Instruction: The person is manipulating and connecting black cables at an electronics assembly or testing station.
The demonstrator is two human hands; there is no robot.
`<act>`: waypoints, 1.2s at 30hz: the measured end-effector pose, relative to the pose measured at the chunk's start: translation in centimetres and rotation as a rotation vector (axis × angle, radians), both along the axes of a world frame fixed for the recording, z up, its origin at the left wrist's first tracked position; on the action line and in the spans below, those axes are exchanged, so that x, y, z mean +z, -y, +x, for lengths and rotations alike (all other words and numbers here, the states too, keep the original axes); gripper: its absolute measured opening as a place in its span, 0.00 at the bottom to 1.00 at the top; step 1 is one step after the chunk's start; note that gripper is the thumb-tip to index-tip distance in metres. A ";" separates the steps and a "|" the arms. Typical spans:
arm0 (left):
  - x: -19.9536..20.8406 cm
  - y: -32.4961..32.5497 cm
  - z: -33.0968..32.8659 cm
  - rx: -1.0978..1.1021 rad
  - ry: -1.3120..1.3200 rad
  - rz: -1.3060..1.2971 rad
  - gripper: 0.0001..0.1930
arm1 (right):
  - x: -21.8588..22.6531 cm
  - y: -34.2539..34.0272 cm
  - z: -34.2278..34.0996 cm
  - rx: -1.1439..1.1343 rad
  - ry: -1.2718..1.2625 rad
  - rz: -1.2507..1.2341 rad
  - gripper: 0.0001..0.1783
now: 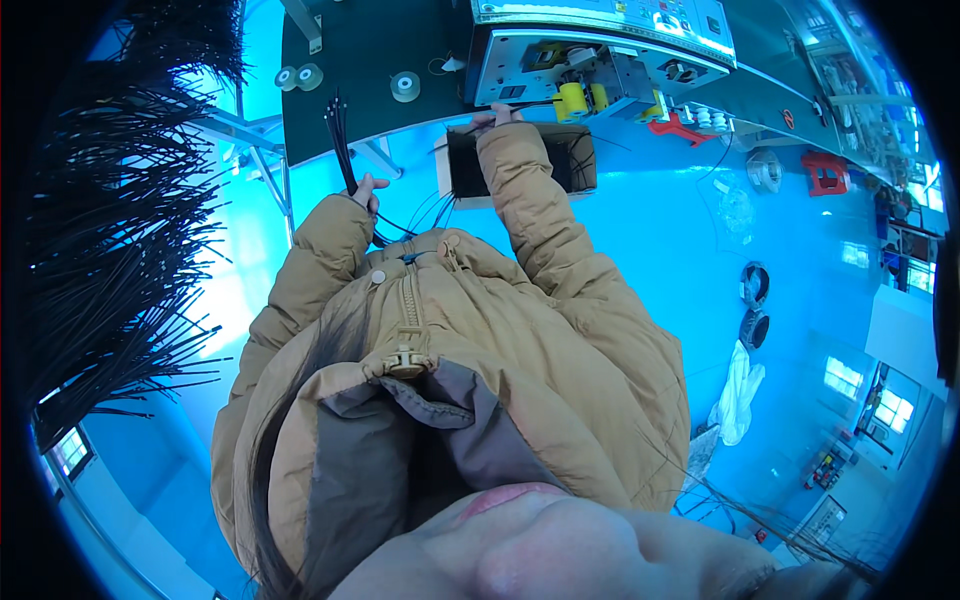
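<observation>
My left hand (368,190) is closed around a bundle of black cables (341,140). The bundle rises above the fist, its cut ends near the table's front edge, and more of its length hangs below toward my jacket. At the front lower edge of a benchtop machine (590,75), my right hand (497,116) has its fingers drawn together; what they hold, if anything, is too small to make out. To the right of those fingers are the machine's yellow rollers (572,101). Beneath my right forearm stands an open cardboard box (465,165), with dark cables in it.
A dark green table (375,50) carries the machine and several tape rolls (405,87). Masses of black cables (110,250) hang at the left. Red holders (825,174), a wire coil (764,171) and black reels (754,285) lie on the blue floor at the right.
</observation>
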State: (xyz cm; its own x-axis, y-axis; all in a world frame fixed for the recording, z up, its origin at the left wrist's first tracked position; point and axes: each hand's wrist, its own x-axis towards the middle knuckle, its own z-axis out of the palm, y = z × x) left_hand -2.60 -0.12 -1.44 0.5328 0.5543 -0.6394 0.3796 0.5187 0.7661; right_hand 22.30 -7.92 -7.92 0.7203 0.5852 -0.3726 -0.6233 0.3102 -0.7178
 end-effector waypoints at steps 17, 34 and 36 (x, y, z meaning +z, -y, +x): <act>-0.9 0.2 0.7 0.042 0.103 -0.131 0.16 | 2.0 1.7 -3.6 0.209 0.283 -0.258 0.15; -0.8 0.4 2.3 -0.041 0.082 -0.045 0.16 | 7.0 3.7 -10.1 1.097 1.880 -0.399 0.11; 0.3 0.9 2.7 -0.099 0.093 -0.014 0.16 | 6.9 3.5 -10.4 1.105 1.727 -0.446 0.11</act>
State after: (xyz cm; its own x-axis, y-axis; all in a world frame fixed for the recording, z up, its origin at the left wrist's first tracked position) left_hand 0.07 -1.01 -1.14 0.6417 0.4873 -0.5922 0.3574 0.4931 0.7931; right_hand 11.87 -11.46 -1.02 -0.0984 0.9930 -0.0653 0.8431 0.0484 -0.5356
